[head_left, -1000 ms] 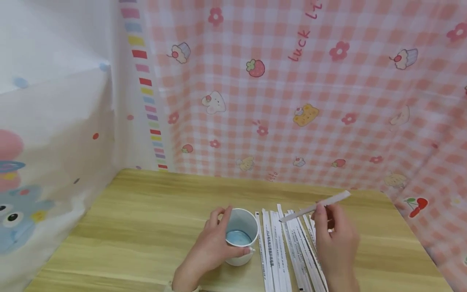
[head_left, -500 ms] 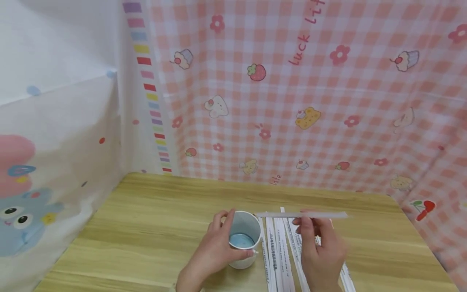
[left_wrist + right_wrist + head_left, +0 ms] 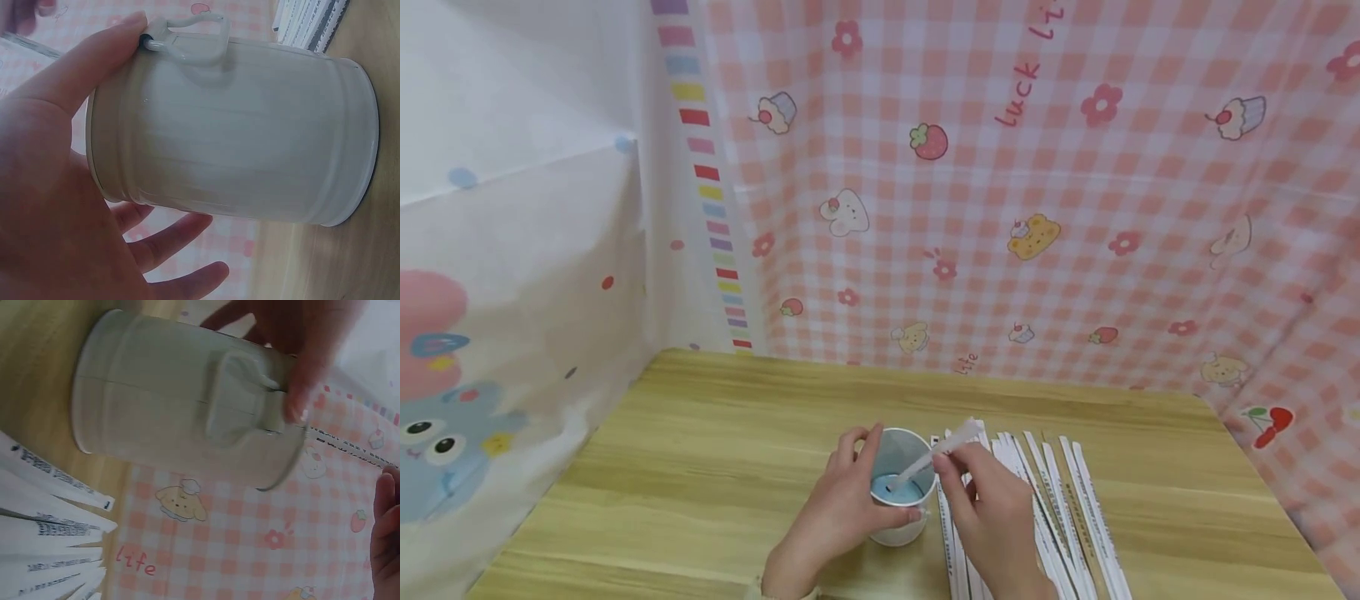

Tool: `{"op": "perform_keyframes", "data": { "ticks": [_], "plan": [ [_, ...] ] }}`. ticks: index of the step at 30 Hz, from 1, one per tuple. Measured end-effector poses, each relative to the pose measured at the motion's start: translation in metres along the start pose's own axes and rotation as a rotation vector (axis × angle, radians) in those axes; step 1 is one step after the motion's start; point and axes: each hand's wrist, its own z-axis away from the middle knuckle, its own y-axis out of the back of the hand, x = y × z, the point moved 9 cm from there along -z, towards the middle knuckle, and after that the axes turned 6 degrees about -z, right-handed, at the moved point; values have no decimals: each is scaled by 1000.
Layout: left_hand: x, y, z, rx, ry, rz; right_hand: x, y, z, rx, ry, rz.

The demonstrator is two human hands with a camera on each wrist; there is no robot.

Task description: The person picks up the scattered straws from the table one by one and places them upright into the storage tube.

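My left hand [image 3: 831, 508] grips a small white metal bucket [image 3: 892, 536] at its rim, thumb on the near side and fingers on the far side. The bucket stands upright on the table, pale blue at the bottom inside. In the left wrist view, a white loop handle [image 3: 209, 61] juts from the wall of the bucket [image 3: 237, 137] beside the thumb. My right hand [image 3: 996, 512] pinches a slim stick [image 3: 953, 438] in a printed white paper wrapper. This stick slants over the bucket's rim, its lower end inside the bucket.
Several more paper-wrapped sticks [image 3: 1093, 521] lie side by side on the wooden table [image 3: 700, 483], right of the bucket and partly under my right hand. A pink checked cloth [image 3: 970, 192] hangs behind the table, and a white printed sheet [image 3: 550, 250] hangs at the left.
My right hand has moved left with the stick, from above the row of sticks to the bucket. The stick's lower end has gone into the bucket; my left hand keeps its grip.
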Motion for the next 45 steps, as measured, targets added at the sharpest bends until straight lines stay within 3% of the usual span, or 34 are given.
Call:
{"op": "perform_keyframes", "data": {
  "ticks": [11, 18, 29, 39, 45],
  "plan": [
    [-1, -4, 0, -6, -7, 7, 20, -29, 16, -265, -136, 115],
    [-2, -6, -1, -16, -9, 12, 24, -34, 19, -346, -160, 162],
    [-1, -4, -2, -18, -5, -2, 50, -42, 31, -597, -321, 216],
    [-3, -4, -4, -16, 14, 3, 64, -28, 29, -604, -415, 255],
    [-2, -5, -4, -12, 5, 12, 89, -2, 31, -558, -542, 249]
  ]
}}
